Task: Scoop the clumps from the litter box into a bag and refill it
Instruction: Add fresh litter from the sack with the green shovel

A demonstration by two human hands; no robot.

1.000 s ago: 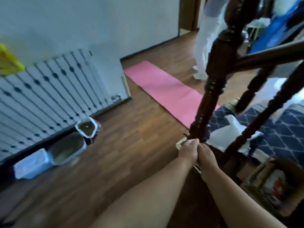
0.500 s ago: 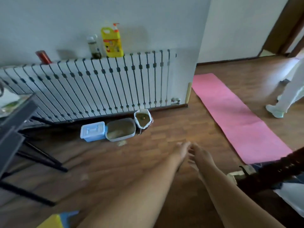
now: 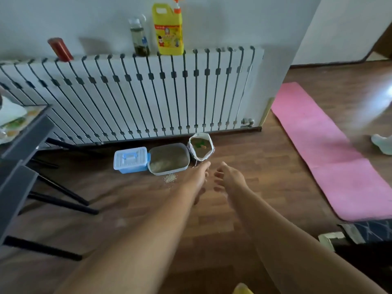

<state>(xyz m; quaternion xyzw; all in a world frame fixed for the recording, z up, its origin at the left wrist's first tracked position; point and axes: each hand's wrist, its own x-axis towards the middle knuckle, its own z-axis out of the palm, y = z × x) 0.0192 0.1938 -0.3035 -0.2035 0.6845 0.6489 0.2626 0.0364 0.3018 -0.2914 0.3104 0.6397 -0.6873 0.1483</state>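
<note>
A grey litter box (image 3: 186,164) with pale litter stands on the wooden floor against the radiator. To its right stands an open white bag (image 3: 209,145) with brownish contents and small green and orange bits. A small pile of spilled litter (image 3: 170,178) lies in front of the box. My left hand (image 3: 196,177) and my right hand (image 3: 228,177) reach forward side by side, just short of the box and bag. Both hold nothing, fingers loosely apart.
A blue and white lidded plastic box (image 3: 130,159) sits left of the litter box. A white radiator (image 3: 148,94) carries a yellow pump bottle (image 3: 168,28), a clear bottle (image 3: 139,38) and a red can (image 3: 60,49). A dark table (image 3: 23,132) stands left, a pink mat (image 3: 328,149) right, someone's foot (image 3: 381,143) beyond.
The view swung from a dark wooden post towards the radiator and closed in on the litter box. My hands let go of the post and now reach forward, empty.
</note>
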